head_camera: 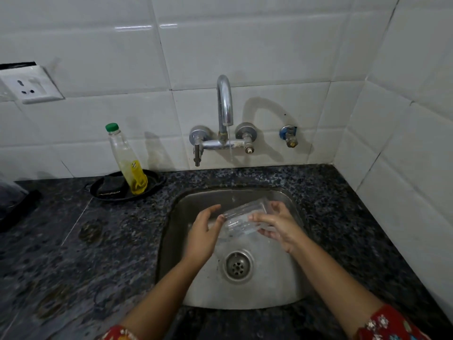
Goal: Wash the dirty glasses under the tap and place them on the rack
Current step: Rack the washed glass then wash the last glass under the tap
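A clear glass (241, 218) lies tilted on its side over the steel sink (196, 288), just below a thin stream of water falling from the chrome tap (225, 104). My right hand (277, 225) grips the glass from the right, fingers curled round it. My left hand (204, 231) is at the glass's left end, thumb and fingertips touching it with fairly straight fingers. No rack shows in the head view.
A dark speckled stone counter (73, 241) surrounds the sink. At back left a black dish (107, 190) holds a clear bottle of yellow liquid with a green cap (127, 163). White tiled walls stand behind and to the right; a wall socket (31, 87) is at left.
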Action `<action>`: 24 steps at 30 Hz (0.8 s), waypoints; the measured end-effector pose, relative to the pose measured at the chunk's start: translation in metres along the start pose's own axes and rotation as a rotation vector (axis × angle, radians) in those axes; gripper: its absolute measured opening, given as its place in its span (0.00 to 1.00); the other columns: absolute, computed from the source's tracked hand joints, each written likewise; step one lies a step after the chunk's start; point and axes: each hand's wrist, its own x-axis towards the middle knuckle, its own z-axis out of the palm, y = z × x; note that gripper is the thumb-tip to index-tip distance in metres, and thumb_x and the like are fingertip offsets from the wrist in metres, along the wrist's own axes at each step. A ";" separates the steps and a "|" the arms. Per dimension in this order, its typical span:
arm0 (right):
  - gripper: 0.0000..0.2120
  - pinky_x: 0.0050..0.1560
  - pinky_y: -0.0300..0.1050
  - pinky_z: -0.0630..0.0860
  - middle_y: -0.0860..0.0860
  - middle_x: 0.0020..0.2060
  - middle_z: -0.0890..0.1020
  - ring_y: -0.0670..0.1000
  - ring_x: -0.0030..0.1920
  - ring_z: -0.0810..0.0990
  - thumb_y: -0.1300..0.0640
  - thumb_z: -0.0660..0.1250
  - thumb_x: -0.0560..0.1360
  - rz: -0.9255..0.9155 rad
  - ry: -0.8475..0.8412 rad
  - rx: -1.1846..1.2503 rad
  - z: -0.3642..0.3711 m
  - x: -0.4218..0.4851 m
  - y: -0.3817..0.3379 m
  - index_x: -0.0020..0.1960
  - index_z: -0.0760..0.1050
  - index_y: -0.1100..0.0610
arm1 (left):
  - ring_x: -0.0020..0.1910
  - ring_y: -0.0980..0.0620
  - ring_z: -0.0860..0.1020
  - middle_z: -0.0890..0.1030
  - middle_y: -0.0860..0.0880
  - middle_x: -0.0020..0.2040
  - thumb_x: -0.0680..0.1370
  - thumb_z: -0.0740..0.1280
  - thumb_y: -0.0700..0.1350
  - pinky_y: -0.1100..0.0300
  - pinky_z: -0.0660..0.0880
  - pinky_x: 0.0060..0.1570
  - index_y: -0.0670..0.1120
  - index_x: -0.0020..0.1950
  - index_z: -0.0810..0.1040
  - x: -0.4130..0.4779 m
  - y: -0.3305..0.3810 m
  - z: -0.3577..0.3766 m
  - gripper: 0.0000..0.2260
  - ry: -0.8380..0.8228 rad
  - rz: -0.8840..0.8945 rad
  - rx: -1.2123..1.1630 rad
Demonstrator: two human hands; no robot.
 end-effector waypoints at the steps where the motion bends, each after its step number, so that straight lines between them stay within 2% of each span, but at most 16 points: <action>1: 0.31 0.47 0.46 0.77 0.54 0.57 0.79 0.53 0.53 0.80 0.64 0.79 0.61 -0.029 0.016 0.003 0.000 0.000 -0.002 0.58 0.67 0.53 | 0.64 0.55 0.74 0.75 0.53 0.64 0.80 0.65 0.48 0.59 0.70 0.64 0.51 0.67 0.74 -0.004 0.000 0.002 0.15 -0.008 -0.018 -0.011; 4: 0.36 0.52 0.50 0.78 0.54 0.55 0.81 0.53 0.53 0.81 0.60 0.82 0.54 -0.163 0.077 -0.049 0.003 -0.002 -0.010 0.58 0.70 0.55 | 0.63 0.54 0.75 0.78 0.53 0.63 0.80 0.66 0.48 0.50 0.73 0.65 0.53 0.64 0.74 -0.013 0.001 0.008 0.13 -0.037 -0.061 -0.064; 6: 0.34 0.56 0.50 0.78 0.53 0.51 0.82 0.53 0.52 0.81 0.62 0.83 0.54 -0.292 0.097 -0.119 0.006 -0.007 -0.015 0.56 0.71 0.56 | 0.63 0.53 0.76 0.79 0.53 0.61 0.79 0.67 0.46 0.48 0.74 0.64 0.52 0.63 0.75 -0.018 0.005 0.010 0.13 -0.051 -0.082 -0.093; 8: 0.35 0.55 0.48 0.78 0.51 0.50 0.81 0.51 0.52 0.81 0.60 0.83 0.54 -0.410 0.102 -0.221 0.007 -0.013 -0.019 0.56 0.72 0.55 | 0.62 0.53 0.76 0.79 0.53 0.60 0.78 0.68 0.44 0.49 0.74 0.63 0.49 0.64 0.75 -0.020 0.008 0.011 0.14 -0.060 -0.093 -0.107; 12: 0.35 0.53 0.45 0.78 0.48 0.52 0.80 0.46 0.52 0.79 0.44 0.81 0.50 -0.610 0.150 -0.524 0.011 -0.030 -0.022 0.54 0.71 0.43 | 0.59 0.54 0.77 0.80 0.53 0.57 0.78 0.68 0.43 0.53 0.75 0.61 0.50 0.61 0.76 -0.029 0.011 0.007 0.12 -0.050 -0.114 -0.121; 15: 0.33 0.53 0.41 0.76 0.48 0.53 0.77 0.43 0.50 0.77 0.46 0.81 0.52 -0.642 0.179 -0.637 0.012 -0.042 -0.017 0.53 0.71 0.41 | 0.56 0.55 0.78 0.81 0.51 0.57 0.79 0.67 0.42 0.57 0.76 0.59 0.46 0.61 0.77 -0.037 0.011 0.004 0.11 -0.084 -0.136 -0.117; 18: 0.33 0.52 0.44 0.77 0.48 0.54 0.77 0.45 0.51 0.77 0.46 0.81 0.52 -0.635 0.215 -0.650 0.011 -0.046 -0.008 0.54 0.71 0.41 | 0.55 0.55 0.79 0.82 0.50 0.56 0.79 0.67 0.41 0.57 0.77 0.58 0.46 0.60 0.78 -0.042 0.008 0.000 0.10 -0.120 -0.136 -0.112; 20: 0.34 0.52 0.44 0.77 0.48 0.54 0.77 0.46 0.52 0.77 0.46 0.81 0.53 -0.635 0.225 -0.636 0.012 -0.044 -0.003 0.55 0.71 0.41 | 0.55 0.54 0.80 0.82 0.51 0.54 0.79 0.67 0.41 0.61 0.77 0.56 0.46 0.58 0.79 -0.043 0.007 -0.006 0.09 -0.135 -0.126 -0.122; 22: 0.33 0.51 0.44 0.77 0.48 0.52 0.79 0.46 0.52 0.79 0.47 0.82 0.52 -0.598 0.242 -0.567 0.018 -0.041 0.001 0.54 0.72 0.43 | 0.55 0.55 0.80 0.82 0.51 0.54 0.79 0.66 0.41 0.68 0.76 0.51 0.45 0.58 0.79 -0.043 0.007 -0.016 0.09 -0.145 -0.136 -0.154; 24: 0.31 0.50 0.43 0.76 0.47 0.49 0.81 0.46 0.50 0.80 0.54 0.83 0.54 -0.523 0.273 -0.389 0.028 -0.039 0.002 0.53 0.72 0.46 | 0.53 0.58 0.80 0.83 0.52 0.55 0.80 0.66 0.42 0.71 0.74 0.46 0.46 0.60 0.79 -0.042 0.008 -0.030 0.09 -0.143 -0.168 -0.256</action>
